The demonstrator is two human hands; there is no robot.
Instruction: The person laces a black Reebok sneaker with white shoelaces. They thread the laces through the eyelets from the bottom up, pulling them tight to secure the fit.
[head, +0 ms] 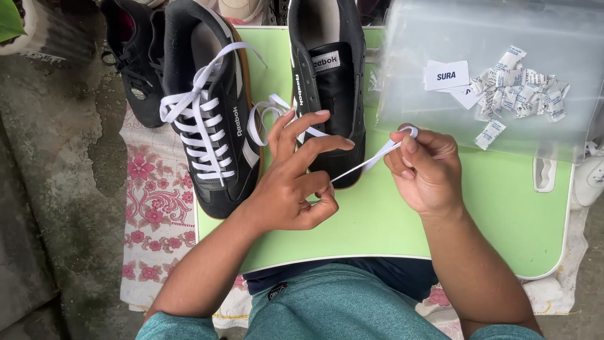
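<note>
Two black sneakers stand on a light green tray table (491, 220). The left sneaker (211, 94) is fully laced with a white lace. The right sneaker (330, 75) has bare eyelets. A loose white shoelace (362, 165) is stretched flat between my hands over the right sneaker's toe. My left hand (292, 182) pinches it low between thumb and fingers, other fingers spread. My right hand (425, 167) holds the lace's other part, looped at its fingertips. The rest of the lace curls back between the shoes (264, 110).
A clear plastic bag (491, 75) with several small white sachets and a white card lies on the table's right. Another black shoe (135, 63) sits on a floral cloth (154, 208) at left. A white shoe (591, 179) shows at the right edge. Concrete floor at left.
</note>
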